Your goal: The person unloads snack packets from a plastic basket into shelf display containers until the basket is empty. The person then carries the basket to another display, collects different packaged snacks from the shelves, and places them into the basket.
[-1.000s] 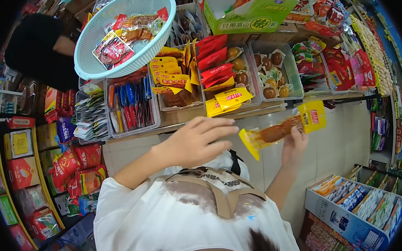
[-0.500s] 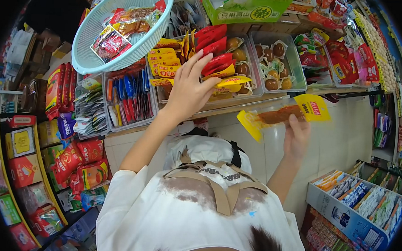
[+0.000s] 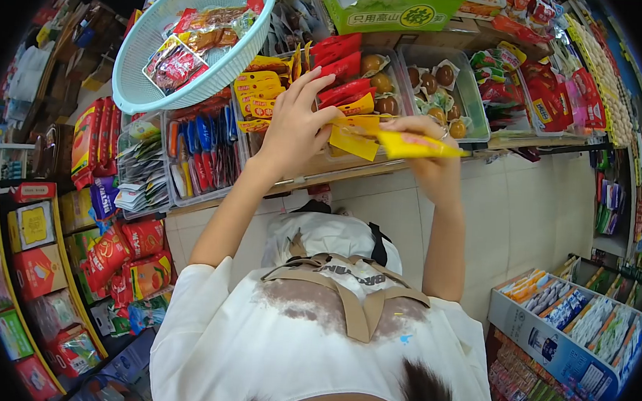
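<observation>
My right hand point(image 3: 435, 160) is closed on a yellow snack packet point(image 3: 420, 145), held nearly edge-on above the front edge of a clear plastic bin. My left hand point(image 3: 294, 125) rests over the packets in that bin, fingers stretched out and thumb apart, touching them. Beside its thumb is a flat yellow wrapper part point(image 3: 354, 142); I cannot tell whether it belongs to the held packet. Yellow packets point(image 3: 258, 94) stand left of my left hand, and red packets point(image 3: 340, 91) lie beyond its fingertips. Wrapped brown eggs point(image 3: 382, 84) fill the bin's right side.
A light blue basket point(image 3: 126, 86) of packaged snacks stands at the back left. Another bin point(image 3: 480, 126) of brown eggs is to the right. A bin of upright packets point(image 3: 203, 149) sits at the left. A green carton point(image 3: 391, 17) stands behind. Shelves flank the tiled floor point(image 3: 527, 202).
My right hand has moved left and up with the yellow snack packet, bringing it near my left hand and turning it nearly edge-on. My left hand has shifted slightly left.
</observation>
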The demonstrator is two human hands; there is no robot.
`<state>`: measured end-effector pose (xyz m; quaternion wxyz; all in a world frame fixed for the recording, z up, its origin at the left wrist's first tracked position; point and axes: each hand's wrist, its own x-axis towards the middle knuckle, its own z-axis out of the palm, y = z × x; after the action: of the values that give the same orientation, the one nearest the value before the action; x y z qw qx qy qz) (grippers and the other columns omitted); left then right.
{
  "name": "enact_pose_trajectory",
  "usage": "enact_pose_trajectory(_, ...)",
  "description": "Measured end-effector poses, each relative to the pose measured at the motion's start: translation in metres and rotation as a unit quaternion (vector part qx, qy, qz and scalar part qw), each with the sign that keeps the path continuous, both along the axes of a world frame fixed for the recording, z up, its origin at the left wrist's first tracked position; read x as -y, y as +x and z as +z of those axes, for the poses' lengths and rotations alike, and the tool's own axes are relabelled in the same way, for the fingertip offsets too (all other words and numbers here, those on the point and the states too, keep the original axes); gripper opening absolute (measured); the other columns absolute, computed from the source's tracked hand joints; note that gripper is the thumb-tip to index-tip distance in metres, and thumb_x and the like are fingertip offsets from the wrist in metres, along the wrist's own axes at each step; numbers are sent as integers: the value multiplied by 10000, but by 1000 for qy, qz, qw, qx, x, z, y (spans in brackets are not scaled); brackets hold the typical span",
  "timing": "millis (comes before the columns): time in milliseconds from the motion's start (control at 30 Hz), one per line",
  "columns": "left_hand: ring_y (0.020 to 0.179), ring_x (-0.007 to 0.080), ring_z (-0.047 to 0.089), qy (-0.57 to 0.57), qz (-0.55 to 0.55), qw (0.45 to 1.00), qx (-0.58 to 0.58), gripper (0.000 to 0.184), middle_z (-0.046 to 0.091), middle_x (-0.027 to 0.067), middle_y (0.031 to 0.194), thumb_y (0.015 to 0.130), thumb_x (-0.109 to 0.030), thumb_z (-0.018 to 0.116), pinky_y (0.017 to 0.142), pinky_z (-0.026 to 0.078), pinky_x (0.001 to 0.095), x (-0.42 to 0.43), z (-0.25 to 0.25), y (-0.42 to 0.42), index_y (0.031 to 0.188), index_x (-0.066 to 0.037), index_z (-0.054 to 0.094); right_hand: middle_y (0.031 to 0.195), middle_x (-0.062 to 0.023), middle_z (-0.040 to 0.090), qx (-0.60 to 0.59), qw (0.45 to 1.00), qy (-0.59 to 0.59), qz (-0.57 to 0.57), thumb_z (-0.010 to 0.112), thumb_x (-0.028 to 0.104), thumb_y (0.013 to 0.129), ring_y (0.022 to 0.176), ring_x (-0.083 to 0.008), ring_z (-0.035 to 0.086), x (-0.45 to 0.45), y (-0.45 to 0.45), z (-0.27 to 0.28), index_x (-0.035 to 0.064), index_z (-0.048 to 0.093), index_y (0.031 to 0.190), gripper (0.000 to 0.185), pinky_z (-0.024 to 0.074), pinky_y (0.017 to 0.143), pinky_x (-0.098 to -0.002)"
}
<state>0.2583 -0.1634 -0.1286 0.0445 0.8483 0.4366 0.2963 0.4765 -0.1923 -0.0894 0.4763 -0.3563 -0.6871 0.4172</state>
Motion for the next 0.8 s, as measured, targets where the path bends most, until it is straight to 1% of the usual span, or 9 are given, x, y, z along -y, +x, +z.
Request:
enact_pose_trajectory(100, 1220, 305, 323, -15, -11, 1000, -12, 210, 435, 80, 1239, 635, -74, 649, 903, 335, 437, 0, 4, -2, 830, -146, 622, 883, -49, 615, -97, 981, -151, -73, 590, -22, 758, 808, -93, 556, -4, 1, 0, -17, 568, 994, 237, 441, 717, -233)
enact_pose_trajectory(367, 1220, 302, 322, -13, -17, 1000, -6, 188, 442, 71, 1235, 644, -123, 671, 904, 332, 458, 1, 4, -2, 823, -166, 634, 907, -65, 617, -54, 987, -149, -12, 577, -31, 773, 780, -123, 585, -14, 6, -10, -36, 546, 1015, 244, 478, 693, -266)
enact_pose_trajectory(433, 1220, 302, 321, -12, -16, 1000, -4, 187, 442, 70, 1234, 642, -128, 673, 906, 331, 462, 0, 4, -2, 821, -167, 634, 892, -66, 617, -52, 990, -112, 72, 552, -43, 781, 799, -151, 599, -12, -8, -20, -14, 560, 1002, 222, 485, 706, -282)
enact_pose_trajectory(500, 1222, 303, 316, -20, -18, 1000, -8, 188, 443, 70, 1232, 642, -137, 675, 912, 326, 467, 0, 5, -3, 823, -167, 635, 926, -92, 627, 7, 996, -84, 36, 572, -30, 740, 823, -177, 606, -8, -19, -33, 12, 591, 984, 249, 462, 756, -283)
enact_pose_trajectory(567, 1223, 304, 313, -22, -22, 999, -7, 187, 442, 71, 1232, 641, -139, 675, 917, 323, 469, 0, 6, -4, 822, -163, 635, 915, -98, 631, 214, 973, -77, 30, 571, -24, 716, 830, -209, 609, -5, -27, -37, 23, 610, 952, 243, 456, 769, -292)
enact_pose_trajectory(600, 1225, 305, 309, -24, -24, 999, -7, 186, 441, 71, 1232, 641, -142, 675, 921, 319, 470, -1, 6, -5, 821, -160, 634, 886, -109, 628, 237, 969, -64, -6, 582, -20, 688, 817, -231, 602, -1, -28, -45, 41, 627, 918, 242, 453, 755, -286)
enact_pose_trajectory(633, 1225, 305, 309, -23, -23, 999, -6, 186, 441, 71, 1232, 641, -142, 675, 921, 319, 470, -1, 7, -5, 821, -160, 634, 886, -109, 628, 237, 969, -63, -6, 582, -20, 688, 817, -231, 602, 1, -28, -46, 41, 627, 918, 242, 453, 755, -286)
enact_pose_trajectory(700, 1225, 304, 308, -24, -24, 999, -13, 183, 441, 73, 1231, 642, -145, 671, 929, 313, 472, 0, 7, -5, 820, -152, 629, 861, -101, 634, 253, 960, 94, -73, 597, -4, 689, 796, -242, 602, 5, -28, -46, 45, 637, 885, 205, 461, 717, -291)
enact_pose_trajectory(800, 1227, 305, 326, -11, -22, 999, -26, 199, 447, 71, 1232, 631, -137, 689, 905, 343, 451, 1, 8, -4, 820, -143, 629, 855, -101, 634, 226, 962, 124, -94, 616, 36, 700, 773, -260, 602, 5, -25, -34, 48, 634, 864, 166, 462, 683, -308)
